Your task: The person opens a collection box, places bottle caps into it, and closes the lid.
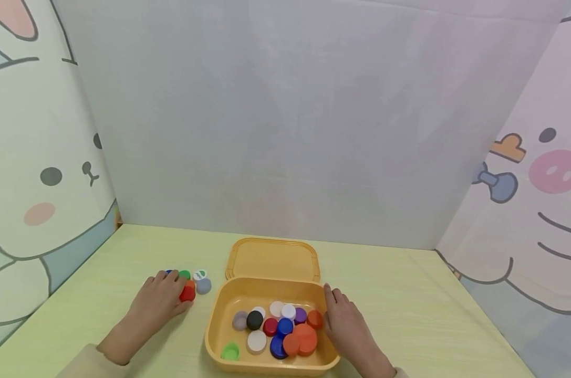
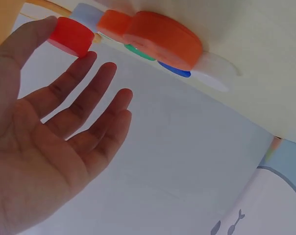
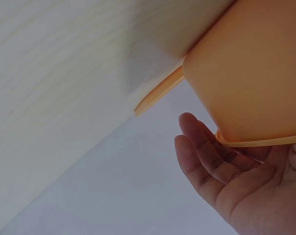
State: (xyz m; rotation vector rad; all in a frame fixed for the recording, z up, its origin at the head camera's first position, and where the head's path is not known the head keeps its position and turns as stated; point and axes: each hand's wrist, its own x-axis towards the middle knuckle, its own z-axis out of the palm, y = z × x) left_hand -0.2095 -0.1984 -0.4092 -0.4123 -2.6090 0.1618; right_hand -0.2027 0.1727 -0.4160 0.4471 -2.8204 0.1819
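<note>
On the left, my left hand (image 1: 155, 302) pinches a red bottle cap (image 2: 72, 37) between thumb and index fingertip; the other fingers are spread. Close by lie orange caps (image 2: 162, 40), a green cap (image 1: 184, 274), a white cap (image 1: 200, 274), a grey-blue cap (image 1: 204, 285) and a blue cap, partly hidden by the hand in the head view. My right hand (image 1: 353, 328) grips the right rim of an orange plastic box (image 3: 251, 68). Inside the box are several caps, including a black cap (image 1: 255, 320) and a light green cap (image 1: 230, 352).
Behind the box, its orange lid (image 1: 273, 257) lies flat on the pale wooden table (image 1: 389, 283). A grey-white cloth wall (image 1: 276, 131) stands at the table's back edge. Panels with cartoon animals flank both sides.
</note>
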